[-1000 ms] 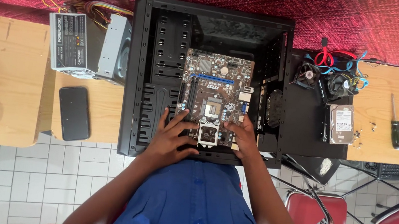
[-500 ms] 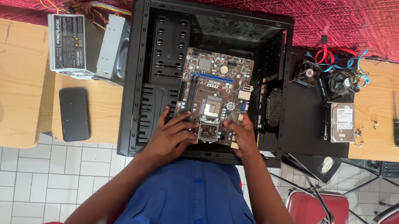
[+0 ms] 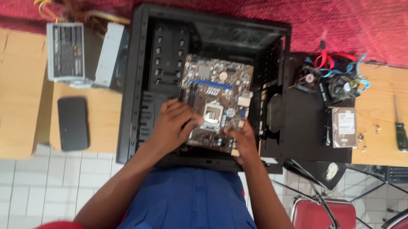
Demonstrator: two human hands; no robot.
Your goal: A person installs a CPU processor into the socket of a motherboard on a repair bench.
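Hands rest on a motherboard lying inside an open black case: left hand flat on its 7 o'clock corner, right hand gripping its 5 o'clock edge. Screwdriver lies at 3 o'clock.

The board lies in the case, under both hands: left hand, right hand. Left of the left hand lie a supply and phone; right of the right hand, a drive and screwdriver.
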